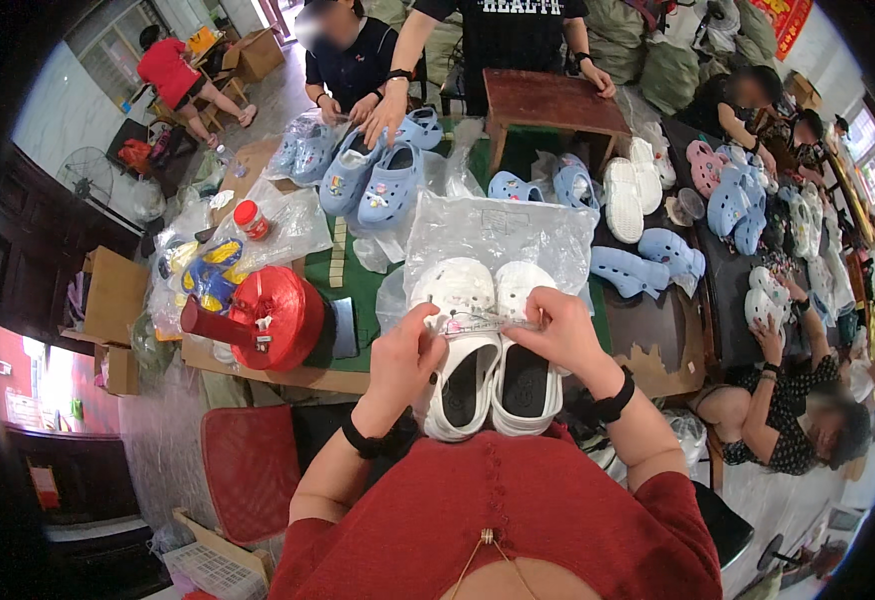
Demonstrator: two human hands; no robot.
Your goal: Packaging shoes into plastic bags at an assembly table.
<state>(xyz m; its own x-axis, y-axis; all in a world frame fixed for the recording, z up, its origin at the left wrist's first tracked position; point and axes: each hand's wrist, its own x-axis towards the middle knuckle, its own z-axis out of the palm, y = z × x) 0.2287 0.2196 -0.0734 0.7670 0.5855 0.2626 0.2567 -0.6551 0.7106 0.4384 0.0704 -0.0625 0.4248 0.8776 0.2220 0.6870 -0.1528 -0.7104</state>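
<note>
left hand [405,352]: mine, closed in a pinch on the near end of a thin clear strip [478,325] lying across the white clogs [488,345]
right hand [556,335]: mine, fingers curled, pinching the other end of the same strip over the right shoe
strip: looks like a small clear packet or tag, too blurred to say which
white clogs: pair side by side, between my hands, toes away from me, heels against my red top
doing it well: I'd keep the strip taut and level across both straps, thumbs on top, pair squared up so neither shoe slides
clear bag [503,235]: just beyond my hands, flat under the clog toes, mouth not visible
far bags: ahead-left of my left hand, blue clogs [373,180] on clear wrap under another person's hands
red tape dispenser [263,318]: left of my left hand, on table edge
white basket [220,570]: below-left of me, contents unclear
</note>
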